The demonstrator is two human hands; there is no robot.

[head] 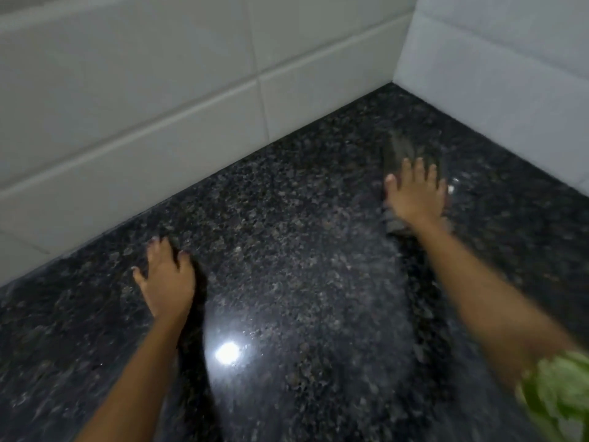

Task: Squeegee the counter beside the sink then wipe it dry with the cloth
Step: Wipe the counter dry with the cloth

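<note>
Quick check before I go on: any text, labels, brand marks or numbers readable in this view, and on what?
None. No readable writing on the white wall tiles, the dark speckled granite counter, the grey cloth under the right hand, or the blurred green sleeve.

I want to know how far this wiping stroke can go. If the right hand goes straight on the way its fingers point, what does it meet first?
The right hand, flat on the grey cloth, points to the corner. Bare granite counter lies ahead, so probably the white tiled wall comes first; depth is unclear.
</note>
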